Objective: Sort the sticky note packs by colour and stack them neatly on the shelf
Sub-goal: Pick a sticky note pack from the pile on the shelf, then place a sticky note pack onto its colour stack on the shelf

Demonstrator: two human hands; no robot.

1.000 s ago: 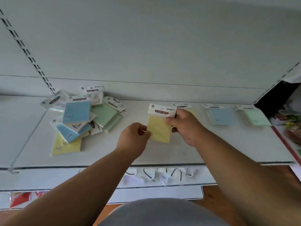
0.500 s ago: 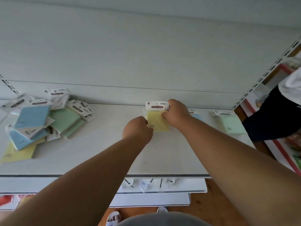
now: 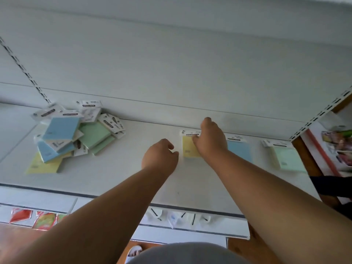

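On the white shelf (image 3: 106,180), near its back wall, lies a pale yellow sticky note pack (image 3: 188,147) with a white header card. Your right hand (image 3: 211,139) rests palm down across the pack's right side, fingers spread flat over the header rather than clenched. Your left hand (image 3: 161,157) hovers just left of the pack, loosely curled and holding nothing. The pack lies flat, its long axis running front to back, header toward the wall. Right of it sit a blue pack (image 3: 241,151) and a green pack (image 3: 285,157). Well to its left lies a jumbled pile of mixed packs (image 3: 72,134).
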